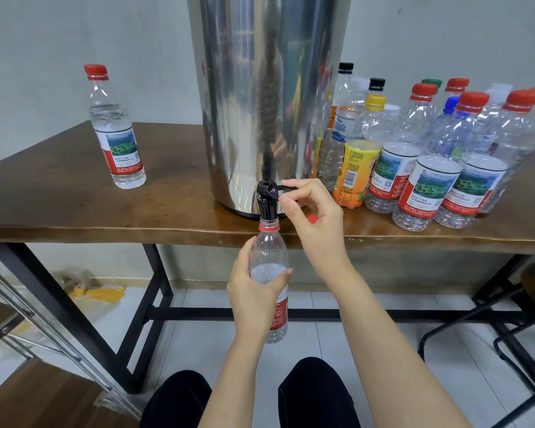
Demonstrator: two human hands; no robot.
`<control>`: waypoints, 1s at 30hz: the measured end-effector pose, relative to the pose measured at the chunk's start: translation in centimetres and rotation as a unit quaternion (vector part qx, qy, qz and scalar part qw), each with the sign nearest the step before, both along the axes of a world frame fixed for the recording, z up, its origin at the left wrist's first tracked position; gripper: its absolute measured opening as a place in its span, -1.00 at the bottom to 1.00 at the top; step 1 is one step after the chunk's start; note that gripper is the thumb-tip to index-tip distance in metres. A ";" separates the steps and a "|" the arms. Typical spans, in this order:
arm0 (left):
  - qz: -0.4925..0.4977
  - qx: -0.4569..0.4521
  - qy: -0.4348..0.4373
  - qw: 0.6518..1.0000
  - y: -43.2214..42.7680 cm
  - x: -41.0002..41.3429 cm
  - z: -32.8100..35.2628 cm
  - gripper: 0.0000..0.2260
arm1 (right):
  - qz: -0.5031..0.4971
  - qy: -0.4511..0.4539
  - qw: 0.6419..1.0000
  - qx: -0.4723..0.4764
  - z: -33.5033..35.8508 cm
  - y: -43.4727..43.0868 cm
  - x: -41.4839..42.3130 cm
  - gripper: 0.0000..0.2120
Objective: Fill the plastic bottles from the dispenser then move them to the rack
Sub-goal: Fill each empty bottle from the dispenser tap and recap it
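A tall steel dispenser (269, 88) stands on the wooden table (74, 211), its black tap (267, 199) jutting over the front edge. My left hand (254, 288) grips an uncapped clear bottle (269, 251) with a red neck ring, its mouth right under the tap spout. Water stands in it up to about shoulder height. My right hand (312, 214) pinches the black tap lever (286, 189). A loose red cap (312, 218) lies on the table behind that hand. A filled, red-capped bottle (116, 131) stands upright at the table's left.
Several mostly empty capped bottles (430, 156) crowd the table to the right of the dispenser, with a yellow-labelled one (357, 168) among them. A metal-framed rack (28, 329) shows at lower left, black stools (522, 335) at lower right. My knees are below.
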State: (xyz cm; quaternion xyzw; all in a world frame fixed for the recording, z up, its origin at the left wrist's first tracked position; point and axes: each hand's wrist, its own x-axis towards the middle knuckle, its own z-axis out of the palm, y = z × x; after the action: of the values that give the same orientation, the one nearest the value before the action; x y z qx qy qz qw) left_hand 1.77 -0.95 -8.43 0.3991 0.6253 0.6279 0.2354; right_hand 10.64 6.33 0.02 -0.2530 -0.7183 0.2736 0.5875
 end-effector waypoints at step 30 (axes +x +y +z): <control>0.004 -0.004 0.000 1.000 0.1 -0.1 0.2 -0.33 | 0.005 0.011 1.000 0.005 0.3 -0.2 0.0 -0.93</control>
State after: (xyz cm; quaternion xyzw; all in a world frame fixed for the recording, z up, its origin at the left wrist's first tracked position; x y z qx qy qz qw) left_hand 1.71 -0.80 -8.26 0.3958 0.6291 0.6265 0.2347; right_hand 10.64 6.15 0.29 -0.2436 -0.7143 0.2755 0.5955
